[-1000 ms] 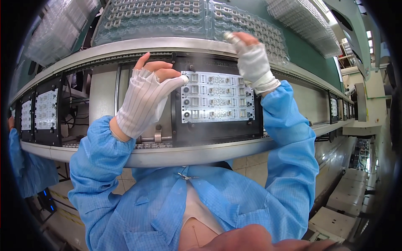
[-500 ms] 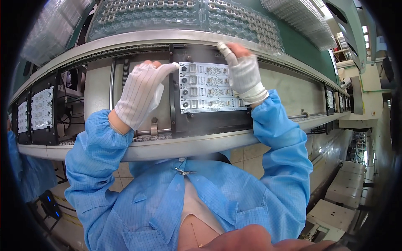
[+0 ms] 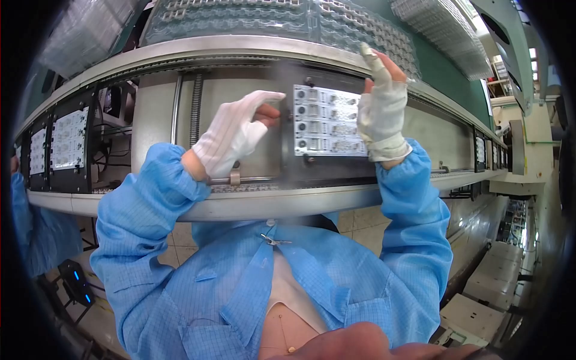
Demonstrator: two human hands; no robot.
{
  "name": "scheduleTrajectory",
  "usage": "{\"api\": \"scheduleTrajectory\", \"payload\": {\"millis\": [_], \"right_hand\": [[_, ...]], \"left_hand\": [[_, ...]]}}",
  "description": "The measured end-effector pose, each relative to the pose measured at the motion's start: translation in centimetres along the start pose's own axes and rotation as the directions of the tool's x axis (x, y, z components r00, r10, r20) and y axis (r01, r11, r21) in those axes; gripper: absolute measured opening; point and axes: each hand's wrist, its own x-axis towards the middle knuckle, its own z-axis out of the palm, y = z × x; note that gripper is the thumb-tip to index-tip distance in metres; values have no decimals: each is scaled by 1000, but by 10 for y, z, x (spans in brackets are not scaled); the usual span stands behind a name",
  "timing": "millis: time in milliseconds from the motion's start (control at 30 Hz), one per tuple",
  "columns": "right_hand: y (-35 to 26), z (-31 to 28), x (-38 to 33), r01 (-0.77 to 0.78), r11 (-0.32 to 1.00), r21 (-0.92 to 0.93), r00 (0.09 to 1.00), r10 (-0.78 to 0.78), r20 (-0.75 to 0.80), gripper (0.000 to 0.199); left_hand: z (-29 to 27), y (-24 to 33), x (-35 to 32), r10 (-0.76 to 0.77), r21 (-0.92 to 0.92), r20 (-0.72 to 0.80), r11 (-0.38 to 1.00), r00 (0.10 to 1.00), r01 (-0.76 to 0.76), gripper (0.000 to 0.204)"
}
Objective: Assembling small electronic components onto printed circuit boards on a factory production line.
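A white circuit board panel (image 3: 327,122) with rows of small components and black round parts lies on a black carrier plate (image 3: 330,171) on the conveyor. My left hand (image 3: 237,132), in a striped white glove with some bare fingertips, is just left of the plate. Its index finger points toward the panel's upper left corner, other fingers bent, nothing visible in it. Over the panel's right end is my right hand (image 3: 384,114), gloved, fingers stretched away from me and thumb apart, with no object visible in it. It hides that end of the panel; contact cannot be judged.
More panels on black carriers (image 3: 69,138) stand at the left, and another carrier (image 3: 480,150) farther right. Clear plastic trays (image 3: 240,21) of small metal parts lie beyond the conveyor's far rail (image 3: 240,45). A stack of trays (image 3: 441,30) is at the back right.
The carrier with its panel has shifted right along the conveyor, and both hands have moved right too. My left hand has come away from the panel's upper left corner, its fingers more bent.
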Motion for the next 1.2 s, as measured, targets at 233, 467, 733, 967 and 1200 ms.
{"api": "scheduleTrajectory", "payload": {"millis": [233, 467, 733, 967, 1200], "right_hand": [[-32, 53, -12, 345, 933, -104, 929, -324, 176, 60], [-24, 70, 13, 299, 946, -129, 950, -281, 136, 66], [12, 86, 49, 326, 943, -69, 939, -332, -96, 64], [20, 79, 59, 331, 944, 12, 943, -330, -48, 70], [28, 65, 58, 395, 916, 69, 916, -387, -106, 66]], "left_hand": [[2, -16, 3, 99, 83, 4, 992, 995, -99, 45], [-2, -13, 4, 161, 216, -3, 964, 987, -157, 43], [-4, -8, 7, 206, 267, -35, 945, 978, -190, 41], [-1, -9, 9, 238, 341, -45, 917, 970, -209, 35], [36, -16, 25, 465, 621, -50, 708, 884, -337, 25]]}}
